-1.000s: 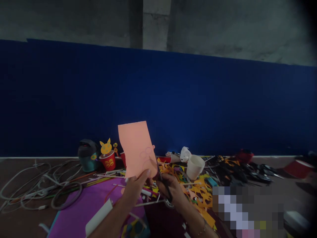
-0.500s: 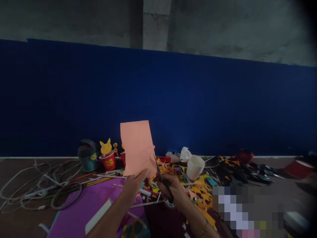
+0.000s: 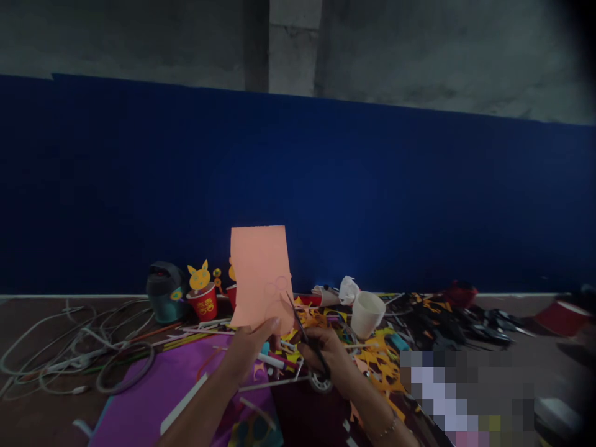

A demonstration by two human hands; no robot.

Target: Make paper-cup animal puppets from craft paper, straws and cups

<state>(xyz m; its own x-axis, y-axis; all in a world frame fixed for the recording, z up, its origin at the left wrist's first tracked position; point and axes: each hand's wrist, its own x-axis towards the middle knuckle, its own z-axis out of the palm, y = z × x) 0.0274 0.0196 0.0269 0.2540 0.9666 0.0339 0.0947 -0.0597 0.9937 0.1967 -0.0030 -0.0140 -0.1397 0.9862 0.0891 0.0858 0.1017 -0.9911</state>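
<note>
An upright sheet of salmon-pink paper (image 3: 258, 267), with faint round outlines drawn near its lower right, is pinched at the bottom by my left hand (image 3: 256, 344), thumb in front. My right hand (image 3: 326, 354) grips black-handled scissors (image 3: 305, 329). Their blades point up and left at the paper's lower right edge, beside the drawn circles. Whether the blades are touching the paper I cannot tell. Below my left forearm lies a large purple sheet (image 3: 158, 379). Under and beyond my right hand are orange and yellow paper scraps (image 3: 379, 366) and a roll of tape (image 3: 320, 383).
A red cup (image 3: 203, 303) holding a yellow rabbit-eared paper face stands at the left, next to a dark grey-teal container (image 3: 164, 295). White cables (image 3: 69, 347) tangle further left. A white cup (image 3: 367, 313) and crumpled white paper (image 3: 348, 290) stand right. A blue wall (image 3: 298, 167) rises behind.
The pink sheet has shifted slightly right and stands straighter. My left hand moved a little with it, while the scissors lowered slightly.
</note>
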